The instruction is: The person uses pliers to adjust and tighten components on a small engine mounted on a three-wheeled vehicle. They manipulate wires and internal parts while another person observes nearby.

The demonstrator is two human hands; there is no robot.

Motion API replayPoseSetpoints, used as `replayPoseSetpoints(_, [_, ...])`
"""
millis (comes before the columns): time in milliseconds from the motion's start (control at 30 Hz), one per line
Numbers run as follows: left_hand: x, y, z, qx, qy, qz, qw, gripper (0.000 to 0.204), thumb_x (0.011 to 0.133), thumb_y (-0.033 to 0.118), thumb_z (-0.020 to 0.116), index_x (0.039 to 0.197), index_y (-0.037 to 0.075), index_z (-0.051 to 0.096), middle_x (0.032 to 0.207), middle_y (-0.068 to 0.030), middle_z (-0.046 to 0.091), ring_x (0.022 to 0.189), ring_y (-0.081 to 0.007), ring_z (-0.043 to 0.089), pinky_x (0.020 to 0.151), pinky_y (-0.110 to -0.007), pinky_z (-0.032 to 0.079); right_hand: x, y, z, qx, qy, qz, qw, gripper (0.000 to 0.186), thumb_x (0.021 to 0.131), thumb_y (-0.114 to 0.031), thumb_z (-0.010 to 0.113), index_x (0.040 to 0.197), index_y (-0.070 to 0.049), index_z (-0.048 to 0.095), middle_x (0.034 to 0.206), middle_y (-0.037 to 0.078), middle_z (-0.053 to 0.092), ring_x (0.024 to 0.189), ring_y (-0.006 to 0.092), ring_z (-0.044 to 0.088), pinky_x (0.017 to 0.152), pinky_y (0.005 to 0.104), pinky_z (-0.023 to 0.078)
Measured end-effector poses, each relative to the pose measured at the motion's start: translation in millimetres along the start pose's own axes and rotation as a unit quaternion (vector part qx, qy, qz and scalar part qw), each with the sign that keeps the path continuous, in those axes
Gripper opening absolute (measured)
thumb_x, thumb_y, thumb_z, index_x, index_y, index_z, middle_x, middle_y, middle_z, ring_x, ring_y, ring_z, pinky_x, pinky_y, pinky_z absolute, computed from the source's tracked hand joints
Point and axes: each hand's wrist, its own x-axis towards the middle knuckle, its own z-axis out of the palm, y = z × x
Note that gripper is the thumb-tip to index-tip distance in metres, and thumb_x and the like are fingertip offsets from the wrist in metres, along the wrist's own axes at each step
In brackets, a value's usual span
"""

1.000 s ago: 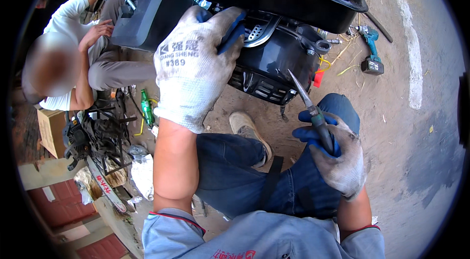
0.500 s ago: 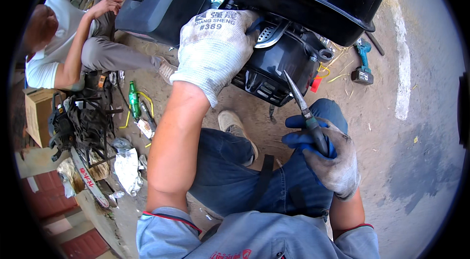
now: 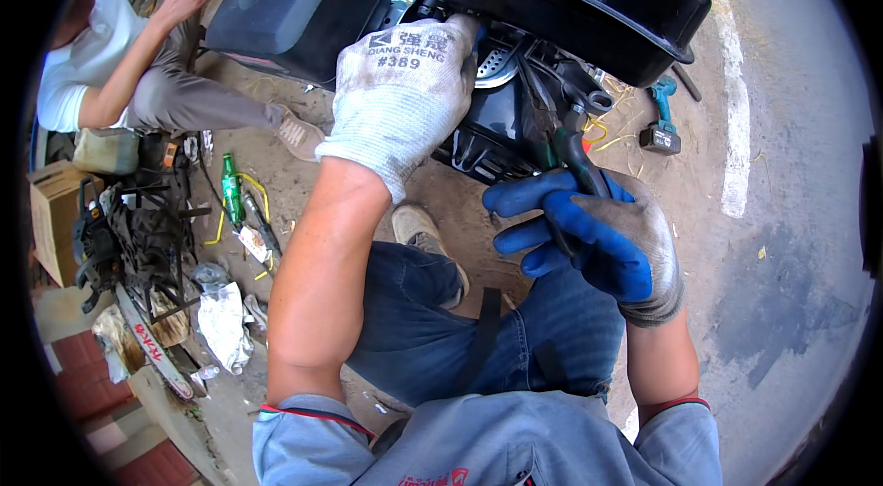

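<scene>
Right gloved hand (image 3: 607, 242): holding long-nose pliers (image 3: 581, 160), fingers loosely spread | Pliers: nose over black engine (image 3: 501, 118), contact unclear | Left gloved hand (image 3: 405, 95): at engine top, fingertips hidden, grip cannot be told | Handling, judged: light, rigid; grasp dark handles

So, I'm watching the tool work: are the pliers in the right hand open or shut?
Open: the pliers have their handles spread apart at the right hand.

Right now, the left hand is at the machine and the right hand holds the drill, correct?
Not quite: in the head view, the right hand holds pliers; the drill lies on the ground. The left hand is at the machine.
</scene>
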Motion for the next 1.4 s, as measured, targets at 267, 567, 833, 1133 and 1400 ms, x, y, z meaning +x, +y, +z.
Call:
replayPoseSetpoints(267, [-2,-3,4,-0.024,0.016,0.009,1.000,0.029,0.093,0.029,0.065,0.116,0.013,0.069,0.098,-0.0119,0.074,0.092,-0.0327,0.071,0.079,-0.046,0.056,4,-14,1,0.043,-0.049,0.039,0.997,0.040,0.104,-0.019,0.056,0.124,0.016,0.058,0.122,0.028,0.067,0.103,0.0390,0.073,0.079,0.0430,0.064])
replayPoseSetpoints(567, [-2,-4,5,-0.033,0.016,0.009,0.999,0.026,0.093,0.030,0.065,0.113,0.015,0.069,0.098,-0.0103,0.073,0.090,-0.0325,0.071,0.077,-0.046,0.056,11,-11,4,0.064,-0.058,0.040,0.995,0.048,0.102,-0.025,0.055,0.127,0.016,0.058,0.120,0.027,0.069,0.098,0.0355,0.074,0.076,0.0395,0.064])
replayPoseSetpoints(833, [-3,-5,1,-0.054,0.017,0.028,0.998,0.025,0.095,0.017,0.054,0.113,0.013,0.070,0.094,-0.0127,0.073,0.093,-0.0307,0.073,0.078,-0.047,0.057,10,3,17,0.067,-0.052,-0.016,0.996,0.050,0.103,-0.030,0.050,0.122,0.014,0.064,0.111,0.023,0.073,0.074,0.0224,0.074,0.068,0.0294,0.060])
replayPoseSetpoints(1133, [5,-1,-3,-0.046,-0.039,-0.022,0.998,0.028,0.096,0.028,0.056,0.116,0.016,0.072,0.102,-0.0138,0.075,0.099,-0.0331,0.071,0.088,-0.048,0.054,16,5,-1,0.172,-0.098,-0.011,0.980,0.048,0.105,-0.028,0.038,0.127,0.007,0.062,0.112,0.032,0.069,0.057,0.0190,0.064,0.049,0.0233,0.048])
replayPoseSetpoints(1400, [6,0,2,-0.048,-0.037,-0.034,0.998,0.028,0.096,0.032,0.059,0.115,0.016,0.072,0.098,-0.0133,0.074,0.097,-0.0336,0.071,0.087,-0.050,0.054,23,-5,-18,0.222,-0.190,0.049,0.955,0.055,0.105,-0.030,0.038,0.137,0.011,0.055,0.135,0.036,0.058,0.099,0.0362,0.074,0.074,0.0333,0.063])
